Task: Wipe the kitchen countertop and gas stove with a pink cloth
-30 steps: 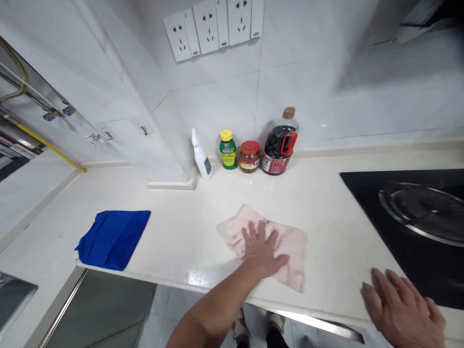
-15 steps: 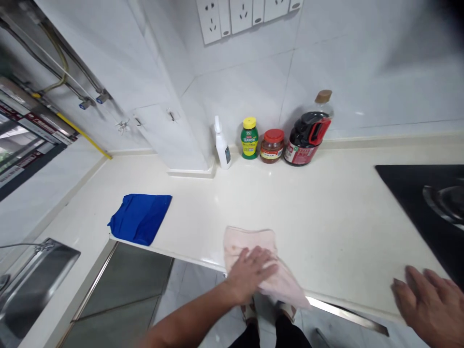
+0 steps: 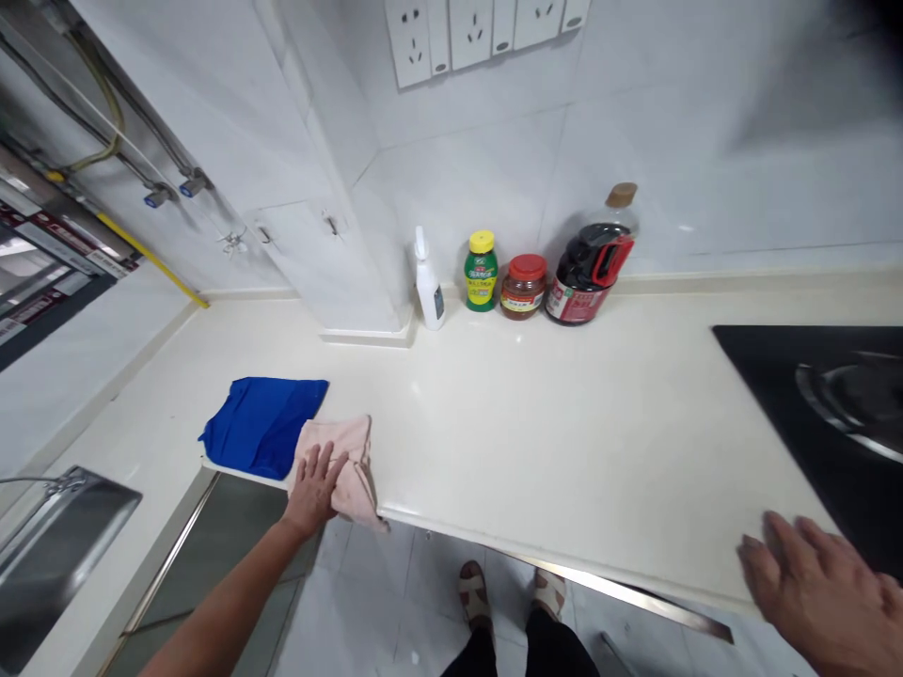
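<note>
My left hand (image 3: 312, 494) lies on a pale pink cloth (image 3: 353, 437), fingers spread flat and pressing it onto the white countertop (image 3: 522, 432) by the front edge. One corner of this cloth hangs over the edge. Just left of it, touching or nearly so, lies a folded blue cloth (image 3: 264, 423). Off at the lower right, my right hand (image 3: 822, 588) is open at the counter's front edge with its fingers apart and nothing in it. It is close to the black stove (image 3: 783, 376).
Against the wall stand a white spray bottle (image 3: 429, 287), a green bottle with a yellow cap (image 3: 481, 273), a red-lidded jar (image 3: 523, 290) and a large bottle of dark sauce (image 3: 582, 273). A steel sink (image 3: 77, 545) is at the left. Sockets (image 3: 471, 33) sit on the wall above.
My left hand has slid the pink cloth leftward along the counter, from the middle up to the blue cloth. My right hand stays at the right front edge.
</note>
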`<state>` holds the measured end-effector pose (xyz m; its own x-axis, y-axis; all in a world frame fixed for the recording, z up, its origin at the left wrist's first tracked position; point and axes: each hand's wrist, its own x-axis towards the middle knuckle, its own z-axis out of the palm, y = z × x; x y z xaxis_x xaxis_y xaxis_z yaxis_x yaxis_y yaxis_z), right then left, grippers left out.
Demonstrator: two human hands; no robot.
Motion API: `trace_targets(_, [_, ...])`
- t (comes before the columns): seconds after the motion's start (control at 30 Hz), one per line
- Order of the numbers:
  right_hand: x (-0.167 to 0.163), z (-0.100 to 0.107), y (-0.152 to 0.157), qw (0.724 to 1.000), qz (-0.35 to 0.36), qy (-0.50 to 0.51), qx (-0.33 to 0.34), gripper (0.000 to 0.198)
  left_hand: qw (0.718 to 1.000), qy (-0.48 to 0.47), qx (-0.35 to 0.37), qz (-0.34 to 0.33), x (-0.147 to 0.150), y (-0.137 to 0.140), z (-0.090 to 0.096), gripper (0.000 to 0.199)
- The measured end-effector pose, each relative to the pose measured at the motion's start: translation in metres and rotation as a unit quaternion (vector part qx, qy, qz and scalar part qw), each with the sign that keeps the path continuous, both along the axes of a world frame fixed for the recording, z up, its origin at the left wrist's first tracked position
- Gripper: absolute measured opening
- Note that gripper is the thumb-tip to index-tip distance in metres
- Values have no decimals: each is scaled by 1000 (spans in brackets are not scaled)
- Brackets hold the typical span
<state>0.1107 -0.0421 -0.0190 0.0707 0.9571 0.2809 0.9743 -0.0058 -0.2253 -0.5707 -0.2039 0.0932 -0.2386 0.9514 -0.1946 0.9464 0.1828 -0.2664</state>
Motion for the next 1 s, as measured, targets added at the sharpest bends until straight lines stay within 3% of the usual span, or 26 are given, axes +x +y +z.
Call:
trace_targets(0.17, [-10,7,6,999,-12,-41,9,70,998,34,33,-29,31,4,-14,87])
trace_targets(0.33, [-17,17,9,998,-18,-61,15,55,991,12,70,-117,93,24,-28,87])
trace_targets(0.53, [-20,24,14,1000,-14,-10,0,52,975,-67,59,-205,210,71,-41,90])
trace_targets(0.67, [-18,37,16,991,9,130,16,48,960,-89,48,-262,313,102,-47,104])
trace_targets(0.77, [-11,52,-3,957,-29,278,79,44,950,-111,34,-289,392,122,-51,110])
trace_targets(0.83, [-5,60,-31,922,-62,374,83,40,945,-126,31,-301,441,135,-52,110])
trace_targets(0.9, [-2,62,-66,876,-88,473,32,38,939,-135,32,-313,487,147,-53,107])
trace_targets(1.0, [-1,50,-109,782,-144,603,-66,47,932,-151,20,-329,555,164,-56,95])
